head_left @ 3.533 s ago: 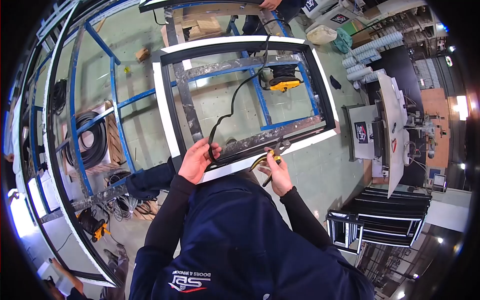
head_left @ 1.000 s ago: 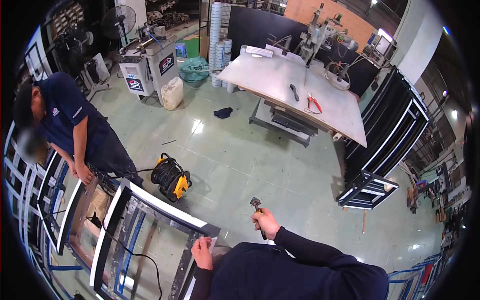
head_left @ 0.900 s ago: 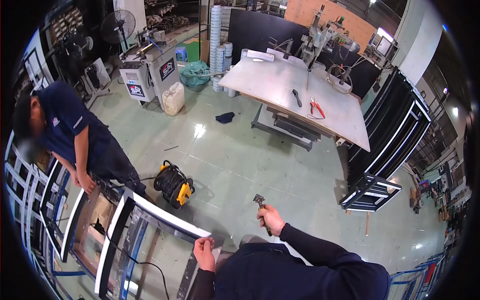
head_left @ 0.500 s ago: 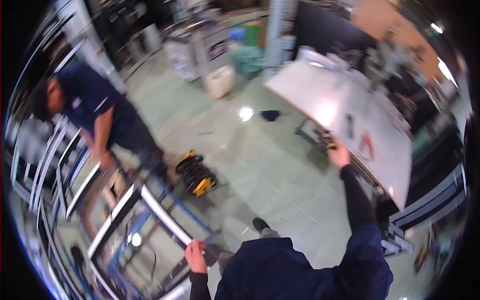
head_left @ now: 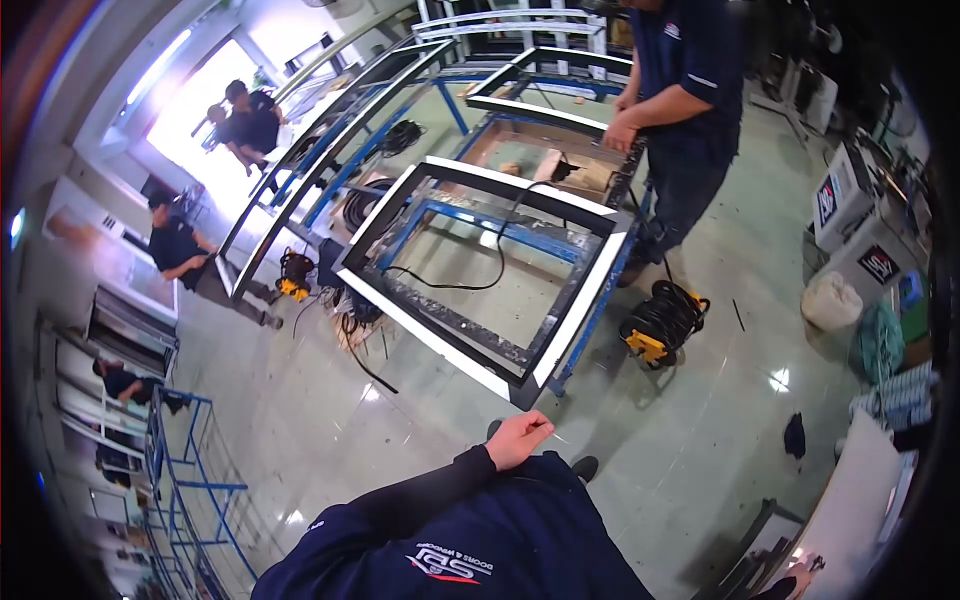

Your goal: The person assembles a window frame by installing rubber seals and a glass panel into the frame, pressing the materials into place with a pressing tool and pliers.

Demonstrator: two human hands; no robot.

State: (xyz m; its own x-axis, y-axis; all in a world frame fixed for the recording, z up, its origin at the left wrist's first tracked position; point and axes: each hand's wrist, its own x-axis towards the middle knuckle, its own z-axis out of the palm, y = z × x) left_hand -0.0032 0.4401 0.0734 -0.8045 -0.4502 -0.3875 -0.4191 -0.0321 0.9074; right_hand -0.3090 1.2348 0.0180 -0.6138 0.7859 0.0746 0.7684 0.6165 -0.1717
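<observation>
Cable lying across the opening of the black-and-white frame is a likely snag: shifting the frame on its blue stand could drag it. The left hand is just beside the near corner, its fingers curled narrow with nothing visible in them; a careless swing could knock that corner. The right hand is at the desk, by a small dark object; I cannot tell whether its fingers grip it, and a loose hold could drop it.

a "spi doors & windows" logo marks the navy top; "spi" marks a grey machine.
</observation>
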